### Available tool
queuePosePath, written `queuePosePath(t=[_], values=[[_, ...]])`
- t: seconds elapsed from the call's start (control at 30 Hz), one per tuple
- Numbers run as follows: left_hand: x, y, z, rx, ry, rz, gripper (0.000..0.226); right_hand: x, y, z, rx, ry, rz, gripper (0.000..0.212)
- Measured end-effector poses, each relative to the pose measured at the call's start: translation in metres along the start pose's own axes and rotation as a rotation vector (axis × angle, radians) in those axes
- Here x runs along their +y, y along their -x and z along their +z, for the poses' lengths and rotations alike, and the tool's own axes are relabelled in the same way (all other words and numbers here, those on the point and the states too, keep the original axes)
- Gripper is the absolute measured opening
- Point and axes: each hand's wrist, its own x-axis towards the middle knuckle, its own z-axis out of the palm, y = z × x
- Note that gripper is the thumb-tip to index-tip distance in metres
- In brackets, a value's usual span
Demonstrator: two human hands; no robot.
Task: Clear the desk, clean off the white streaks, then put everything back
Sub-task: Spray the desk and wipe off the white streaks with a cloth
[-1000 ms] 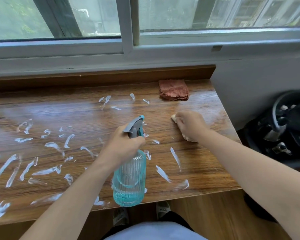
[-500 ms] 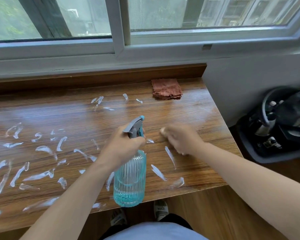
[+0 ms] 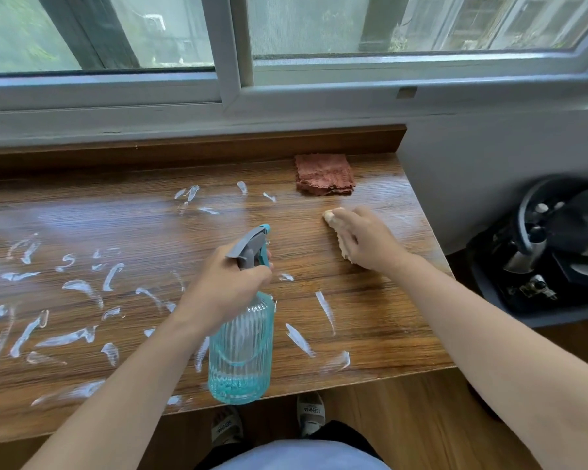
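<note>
Pale cloth — under right hand's fingers.

left hand: curled, gripping, raised | right hand: palm down, fingers bent, pressing

daylight frm window | glare on desk | edges warped

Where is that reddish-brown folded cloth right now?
The folded cloth lies at the desk's far right corner, below the window, just beyond the right hand.
</note>
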Motion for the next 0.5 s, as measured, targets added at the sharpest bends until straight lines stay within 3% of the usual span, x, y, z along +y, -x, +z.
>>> queuePosePath(t=[0.17,0.33,0.4,0.5], values=[[-0.002,0.007,0.007,0.083,0.010,-0.033,0.020,0.004,-0.015,0.001,-0.033,0.078,0.105,0.038],[0.000,0.016,0.019,0.139,0.046,-0.022,0.010,-0.014,-0.028,0.007,0.086,0.252,0.104,0.018],[0.002,0.019,0.024,0.167,0.049,-0.009,0.009,-0.025,-0.016,0.013,0.035,0.203,0.007,0.018],[0.003,0.026,0.029,0.204,0.066,-0.015,0.011,-0.041,0.028,0.015,-0.208,0.018,-0.325,0.021]])
